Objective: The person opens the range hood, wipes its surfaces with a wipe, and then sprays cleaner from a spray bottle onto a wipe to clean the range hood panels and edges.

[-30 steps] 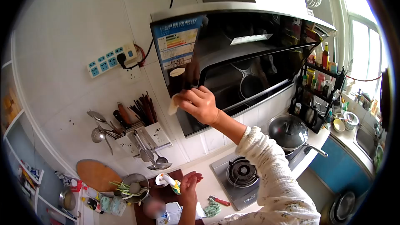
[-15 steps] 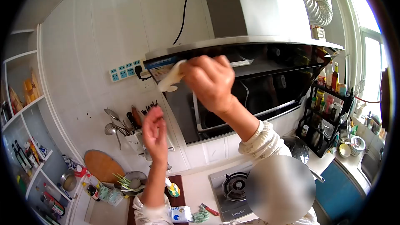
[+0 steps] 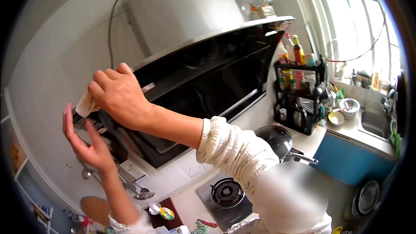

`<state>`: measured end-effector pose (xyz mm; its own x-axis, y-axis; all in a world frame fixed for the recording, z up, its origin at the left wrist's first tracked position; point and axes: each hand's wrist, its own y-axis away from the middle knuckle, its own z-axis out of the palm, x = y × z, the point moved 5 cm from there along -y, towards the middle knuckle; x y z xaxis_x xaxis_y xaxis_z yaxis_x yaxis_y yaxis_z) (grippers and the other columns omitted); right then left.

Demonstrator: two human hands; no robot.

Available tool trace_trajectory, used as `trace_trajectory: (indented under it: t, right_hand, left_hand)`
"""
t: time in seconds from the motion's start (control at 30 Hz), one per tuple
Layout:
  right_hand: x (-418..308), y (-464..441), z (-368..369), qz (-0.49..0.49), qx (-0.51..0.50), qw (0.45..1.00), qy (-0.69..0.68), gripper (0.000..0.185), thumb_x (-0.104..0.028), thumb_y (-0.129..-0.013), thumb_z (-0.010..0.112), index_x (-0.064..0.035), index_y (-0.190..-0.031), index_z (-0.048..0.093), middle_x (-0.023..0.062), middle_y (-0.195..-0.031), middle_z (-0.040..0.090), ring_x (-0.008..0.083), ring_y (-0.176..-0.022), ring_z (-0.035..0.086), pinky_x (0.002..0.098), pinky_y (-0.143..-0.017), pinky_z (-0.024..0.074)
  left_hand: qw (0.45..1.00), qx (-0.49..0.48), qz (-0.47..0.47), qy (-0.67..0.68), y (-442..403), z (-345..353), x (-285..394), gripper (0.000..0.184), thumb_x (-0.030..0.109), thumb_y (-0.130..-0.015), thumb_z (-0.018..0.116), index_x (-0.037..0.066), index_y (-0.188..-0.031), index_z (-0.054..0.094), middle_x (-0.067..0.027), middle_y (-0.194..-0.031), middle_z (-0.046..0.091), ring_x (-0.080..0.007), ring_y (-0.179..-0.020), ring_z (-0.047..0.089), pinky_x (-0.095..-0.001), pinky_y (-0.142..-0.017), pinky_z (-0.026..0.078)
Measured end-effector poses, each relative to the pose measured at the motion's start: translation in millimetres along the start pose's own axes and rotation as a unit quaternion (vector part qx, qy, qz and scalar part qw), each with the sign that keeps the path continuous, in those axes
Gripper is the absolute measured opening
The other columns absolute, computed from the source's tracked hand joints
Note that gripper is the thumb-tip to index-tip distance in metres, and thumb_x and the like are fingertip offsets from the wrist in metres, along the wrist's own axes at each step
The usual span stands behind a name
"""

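One-handed, clutches limp off-white cloth (image 3: 86,105) in tightly curled right hand (image 3: 121,99) by glossy black range hood (image 3: 216,82). Has it jutting left of grip, with long axis down-left. Holds spread, empty left hand (image 3: 89,148) just below free end; can't tell if touching.
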<state>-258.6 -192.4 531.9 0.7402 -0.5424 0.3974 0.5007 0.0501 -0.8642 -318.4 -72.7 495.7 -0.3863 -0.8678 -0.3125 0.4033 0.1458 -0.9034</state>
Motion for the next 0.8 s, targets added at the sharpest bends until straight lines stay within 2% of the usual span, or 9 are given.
trace_trajectory:
  t: [0.1, 0.2, 0.3, 0.4, 0.5, 0.57, 0.67, 0.73, 0.8]
  right_hand:
    - [59.4, 21.9, -43.0, 0.013, 0.002, 0.999, 0.035, 0.015, -0.014, -0.067, 0.062, -0.0095, -0.075, 0.051, 0.006, -0.075, 0.048, 0.0208, -0.068, 0.052, 0.0357, -0.067, 0.037]
    - [146.6, 39.7, -102.8, 0.019, 0.07, 0.985, 0.158, 0.018, -0.007, -0.064, 0.065, -0.0096, -0.072, 0.049, 0.0045, -0.069, 0.048, 0.0219, -0.057, 0.05, 0.0326, -0.056, 0.0396]
    - [236.4, 65.1, -168.9, 0.108, 0.096, 0.966, 0.215, 0.011, -0.006, -0.072, 0.064, -0.0071, -0.075, 0.053, 0.0088, -0.067, 0.052, 0.0288, -0.056, 0.053, 0.0375, -0.051, 0.0432]
    - [318.9, 94.2, -225.0, 0.263, 0.148, 0.939, 0.167, 0.006, -0.008, -0.081, 0.061, -0.005, -0.082, 0.056, 0.0079, -0.068, 0.056, 0.0205, -0.058, 0.057, 0.0317, -0.052, 0.0443]
    - [310.7, 105.4, -226.4, 0.309, 0.19, 0.926, 0.104, 0.005, -0.008, -0.086, 0.059, -0.0042, -0.088, 0.056, 0.0063, -0.066, 0.057, 0.0131, -0.059, 0.055, 0.027, -0.052, 0.0438]
    - [283.1, 110.6, -195.4, 0.218, 0.178, 0.953, 0.108, 0.013, 0.002, -0.077, 0.061, -0.0051, -0.085, 0.054, 0.006, -0.069, 0.054, 0.0139, -0.057, 0.055, 0.0271, -0.05, 0.0434]
    - [213.1, 113.9, -134.0, 0.146, 0.079, 0.986, 0.028, 0.024, 0.009, -0.062, 0.063, -0.0044, -0.079, 0.053, 0.0093, -0.076, 0.053, 0.0245, -0.06, 0.055, 0.029, -0.053, 0.0457]
    - [188.3, 115.9, -116.1, 0.128, 0.012, 0.992, 0.001, 0.025, 0.008, -0.06, 0.063, -0.0055, -0.078, 0.053, 0.009, -0.078, 0.055, 0.0261, -0.062, 0.057, 0.0307, -0.054, 0.0468]
    - [198.2, 123.5, -119.2, 0.116, 0.026, 0.993, 0.016, 0.024, 0.008, -0.061, 0.062, -0.0037, -0.079, 0.052, 0.0097, -0.076, 0.054, 0.0263, -0.061, 0.057, 0.0303, -0.054, 0.0468]
  left_hand:
    - [0.994, -0.069, 0.026, -0.086, 1.2, 18.2, 3.2, 0.032, 0.008, -0.09, 0.053, 0.002, -0.122, 0.051, -0.0122, -0.12, 0.057, -0.0293, -0.112, 0.053, -0.0457, -0.103, 0.033]
    - [0.981, -0.101, 0.067, -0.151, -0.8, 39.4, 5.1, 0.029, 0.011, -0.091, 0.053, 0.005, -0.119, 0.055, -0.0079, -0.118, 0.059, -0.0258, -0.112, 0.054, -0.0483, -0.105, 0.03]
    - [0.979, -0.112, 0.077, -0.151, -1.1, 62.8, 19.3, 0.028, 0.011, -0.089, 0.056, 0.007, -0.116, 0.057, -0.0059, -0.116, 0.06, -0.0236, -0.112, 0.055, -0.0487, -0.106, 0.028]
    - [0.972, -0.142, 0.075, -0.171, -2.7, 89.2, 36.8, 0.028, 0.012, -0.088, 0.057, 0.007, -0.115, 0.058, -0.0053, -0.114, 0.06, -0.0236, -0.111, 0.054, -0.0478, -0.106, 0.027]
    - [0.965, -0.147, 0.084, -0.202, -6.0, 109.0, 48.5, 0.028, 0.018, -0.088, 0.058, 0.007, -0.114, 0.059, -0.0052, -0.111, 0.061, -0.0233, -0.107, 0.055, -0.0418, -0.1, 0.033]
    - [0.965, -0.139, 0.078, -0.208, -6.0, 116.2, 47.7, 0.028, 0.02, -0.088, 0.058, 0.007, -0.113, 0.059, -0.0053, -0.11, 0.061, -0.0241, -0.105, 0.055, -0.0401, -0.096, 0.035]
    - [0.967, -0.126, 0.078, -0.21, -4.9, 123.6, 50.9, 0.028, 0.022, -0.089, 0.058, 0.006, -0.112, 0.06, -0.0057, -0.106, 0.062, -0.0255, -0.103, 0.055, -0.0385, -0.091, 0.038]
    - [0.968, -0.132, 0.071, -0.203, -5.7, 122.6, 52.7, 0.028, 0.021, -0.089, 0.058, 0.006, -0.111, 0.06, -0.006, -0.106, 0.062, -0.0256, -0.102, 0.056, -0.0378, -0.089, 0.039]
    - [0.97, -0.137, 0.074, -0.188, -6.2, 121.3, 54.5, 0.028, 0.021, -0.089, 0.058, 0.006, -0.112, 0.06, -0.006, -0.107, 0.062, -0.0257, -0.102, 0.056, -0.0375, -0.089, 0.039]
